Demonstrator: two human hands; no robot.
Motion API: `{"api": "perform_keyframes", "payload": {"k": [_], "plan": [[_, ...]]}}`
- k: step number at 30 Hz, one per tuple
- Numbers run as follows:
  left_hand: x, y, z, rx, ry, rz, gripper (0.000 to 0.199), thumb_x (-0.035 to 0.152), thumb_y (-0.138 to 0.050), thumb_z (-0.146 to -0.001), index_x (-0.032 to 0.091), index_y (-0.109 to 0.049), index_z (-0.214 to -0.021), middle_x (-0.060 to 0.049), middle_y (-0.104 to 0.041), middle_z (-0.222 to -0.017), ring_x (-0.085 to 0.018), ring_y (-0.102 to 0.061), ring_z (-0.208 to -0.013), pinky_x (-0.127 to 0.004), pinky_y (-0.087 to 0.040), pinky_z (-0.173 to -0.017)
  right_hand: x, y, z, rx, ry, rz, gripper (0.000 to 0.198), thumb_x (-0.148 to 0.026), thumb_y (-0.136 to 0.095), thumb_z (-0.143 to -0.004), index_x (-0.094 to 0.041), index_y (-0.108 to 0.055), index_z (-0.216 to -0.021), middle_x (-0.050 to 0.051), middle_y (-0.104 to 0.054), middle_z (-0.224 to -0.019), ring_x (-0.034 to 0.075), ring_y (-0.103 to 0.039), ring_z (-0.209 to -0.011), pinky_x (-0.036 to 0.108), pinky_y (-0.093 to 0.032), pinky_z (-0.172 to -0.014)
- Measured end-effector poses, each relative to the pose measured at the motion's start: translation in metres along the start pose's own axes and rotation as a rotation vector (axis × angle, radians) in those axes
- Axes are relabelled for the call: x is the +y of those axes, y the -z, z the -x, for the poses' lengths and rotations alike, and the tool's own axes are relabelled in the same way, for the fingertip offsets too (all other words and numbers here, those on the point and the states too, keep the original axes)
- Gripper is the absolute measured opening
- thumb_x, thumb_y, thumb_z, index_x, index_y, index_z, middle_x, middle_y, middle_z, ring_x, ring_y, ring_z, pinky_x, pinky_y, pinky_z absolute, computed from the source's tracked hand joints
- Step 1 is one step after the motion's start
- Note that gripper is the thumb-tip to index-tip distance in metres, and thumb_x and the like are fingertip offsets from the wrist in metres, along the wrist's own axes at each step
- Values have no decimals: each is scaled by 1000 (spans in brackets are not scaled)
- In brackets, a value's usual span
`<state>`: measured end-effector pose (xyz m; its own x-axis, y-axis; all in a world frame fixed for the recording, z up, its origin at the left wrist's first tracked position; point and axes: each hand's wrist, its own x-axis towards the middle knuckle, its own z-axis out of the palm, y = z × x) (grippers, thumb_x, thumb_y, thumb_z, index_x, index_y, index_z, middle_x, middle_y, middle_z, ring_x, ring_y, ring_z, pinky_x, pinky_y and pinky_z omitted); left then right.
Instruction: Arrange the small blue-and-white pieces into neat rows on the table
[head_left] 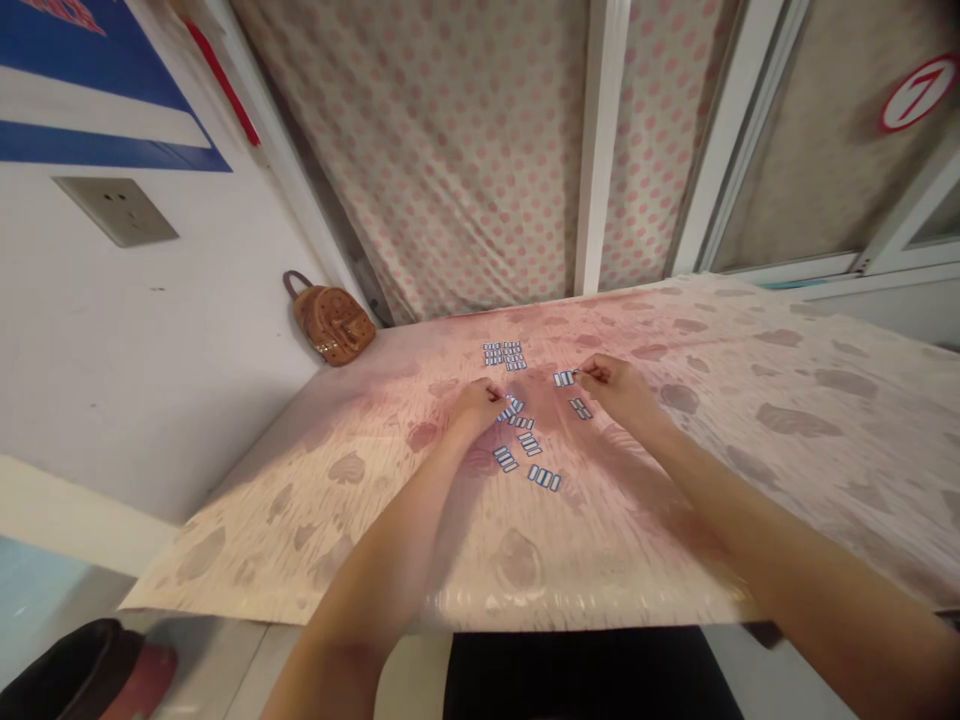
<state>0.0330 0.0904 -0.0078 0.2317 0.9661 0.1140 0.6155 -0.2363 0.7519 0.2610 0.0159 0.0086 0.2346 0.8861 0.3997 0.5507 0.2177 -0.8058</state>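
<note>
Small flat blue-and-white striped cards lie on the table. My right hand [609, 380] pinches the edge of one striped card [564, 380] between thumb and fingertips. On the other side, my left hand [477, 404] has its fingers closed at another striped card [514, 406], which overlaps or lies close to others. Just below my right hand is a single card [580, 408]. Several loose cards, among them one card [544, 477] nearest me, are scattered at different angles. Farther back, a neat block of cards [505, 355] is laid out in two columns.
A patterned cloth [517, 560] covers the table. A brown mini backpack [334, 322] sits at the far left corner against the wall. Behind the table hangs a dotted curtain [450, 150]. At lower left a dark and red object [97, 670] stands near the floor.
</note>
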Motion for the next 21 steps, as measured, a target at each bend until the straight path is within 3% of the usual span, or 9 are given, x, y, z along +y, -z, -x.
{"api": "perform_keyframes", "payload": {"k": [7, 13, 21], "plan": [[6, 4, 2, -11, -37, 368, 3, 14, -71, -75, 13, -70, -73, -4, -71, -69, -13, -64, -60, -21, -44, -55, -12, -4, 6, -120, -107, -183, 15, -34, -56, -75, -20, -57, -70, 1, -64, -62, 14, -56, -55, 25, -41, -53], [24, 2, 18, -51, 62, 644, 8, 21, -70, -80, 14, -74, -81, -5, -75, -78, -14, -69, -67, -22, -51, -64, -12, -12, 10, -194, -72, -267, 20, -38, -60, -77, -20, -55, -70, 0, -64, -63, 12, -57, -53, 25, -44, -53], [49, -5, 36, -63, 37, 737, 9, 20, -67, -84, 13, -73, -85, -8, -76, -88, -16, -72, -77, -26, -55, -73, -19, -19, 19, -184, -44, -292, 19, -37, -59, -81, -20, -54, -73, 0, -64, -62, 12, -57, -52, 26, -46, -55]]}}
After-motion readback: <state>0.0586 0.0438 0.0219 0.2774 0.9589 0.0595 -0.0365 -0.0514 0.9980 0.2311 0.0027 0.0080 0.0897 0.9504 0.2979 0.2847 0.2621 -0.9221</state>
